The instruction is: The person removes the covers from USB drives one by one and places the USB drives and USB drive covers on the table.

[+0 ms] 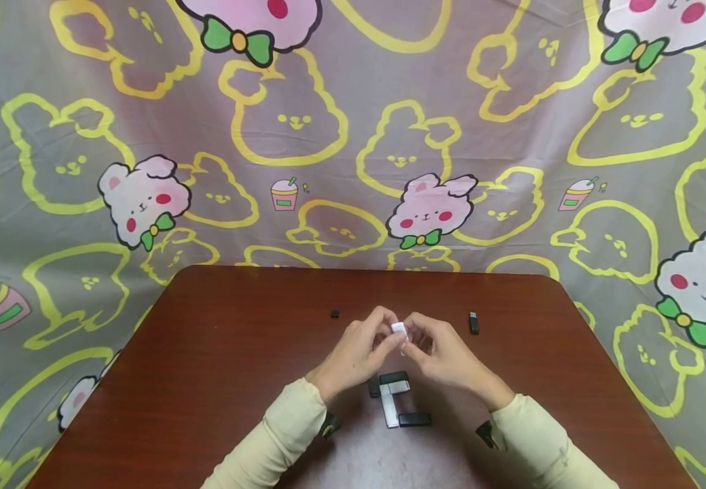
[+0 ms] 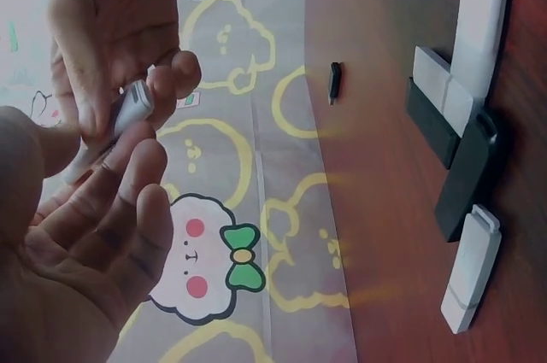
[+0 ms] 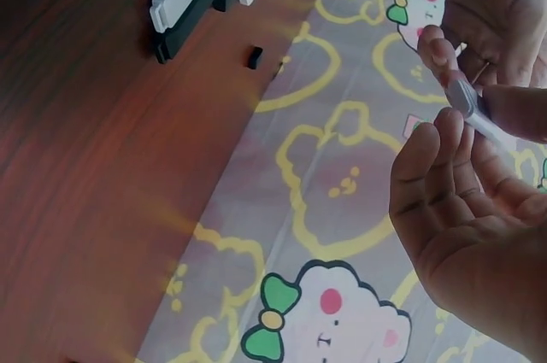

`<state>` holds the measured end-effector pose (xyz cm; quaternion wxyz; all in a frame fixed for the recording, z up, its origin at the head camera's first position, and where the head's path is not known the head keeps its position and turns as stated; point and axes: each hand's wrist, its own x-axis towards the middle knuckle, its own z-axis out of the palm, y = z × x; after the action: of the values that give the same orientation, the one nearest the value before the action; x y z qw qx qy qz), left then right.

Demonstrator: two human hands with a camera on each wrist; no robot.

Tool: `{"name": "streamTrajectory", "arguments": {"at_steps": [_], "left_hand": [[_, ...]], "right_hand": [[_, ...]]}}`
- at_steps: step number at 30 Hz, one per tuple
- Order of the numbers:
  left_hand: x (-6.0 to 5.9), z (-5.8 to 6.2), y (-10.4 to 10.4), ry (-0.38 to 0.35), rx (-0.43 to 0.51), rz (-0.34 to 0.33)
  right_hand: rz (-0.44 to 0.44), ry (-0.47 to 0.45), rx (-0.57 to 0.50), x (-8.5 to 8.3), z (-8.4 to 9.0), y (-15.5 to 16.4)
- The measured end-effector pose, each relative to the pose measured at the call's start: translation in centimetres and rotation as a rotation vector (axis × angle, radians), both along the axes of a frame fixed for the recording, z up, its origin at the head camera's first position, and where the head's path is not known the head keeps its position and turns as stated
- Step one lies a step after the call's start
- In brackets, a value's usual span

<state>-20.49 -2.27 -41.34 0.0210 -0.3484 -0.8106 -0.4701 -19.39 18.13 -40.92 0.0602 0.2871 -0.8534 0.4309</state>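
In the head view, both hands meet above the middle of the table around a small white USB flash drive (image 1: 398, 329). My left hand (image 1: 358, 348) pinches it from the left with thumb and fingers. From the other side my right hand (image 1: 449, 354) grips it with its fingertips. The left wrist view shows the end of the white drive (image 2: 134, 103) poking out between the fingers. Much of its body is covered by the hands. Below them on the table lies a group of black and white flash drives (image 1: 389, 407), some touching or overlapping.
To the right lies a black flash drive (image 1: 474, 324) with its metal plug bare. A small black cap (image 1: 335, 314) sits left of the hands. Behind the brown table (image 1: 237, 326) hangs a patterned cloth (image 1: 341, 136).
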Motion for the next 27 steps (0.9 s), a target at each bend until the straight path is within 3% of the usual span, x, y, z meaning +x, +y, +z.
{"name": "streamTrajectory", "arguments": {"at_steps": [5,12,21,27], "left_hand": [[-0.08,0.15,-0.22,0.003,-0.021,-0.023],[-0.25,0.03,-0.54,-0.004,-0.040,-0.084],[-0.68,-0.49,-0.89,-0.189,0.041,-0.150],[-0.88,-0.62,-1.04,-0.239,0.060,-0.172]], "right_hand": [[0.077,0.028,0.047,0.33,0.22,-0.08],[0.165,-0.023,0.096,0.68,0.29,-0.02],[0.274,-0.088,0.024,0.63,-0.15,0.18],[0.280,-0.089,0.029,0.61,-0.16,0.27]]}}
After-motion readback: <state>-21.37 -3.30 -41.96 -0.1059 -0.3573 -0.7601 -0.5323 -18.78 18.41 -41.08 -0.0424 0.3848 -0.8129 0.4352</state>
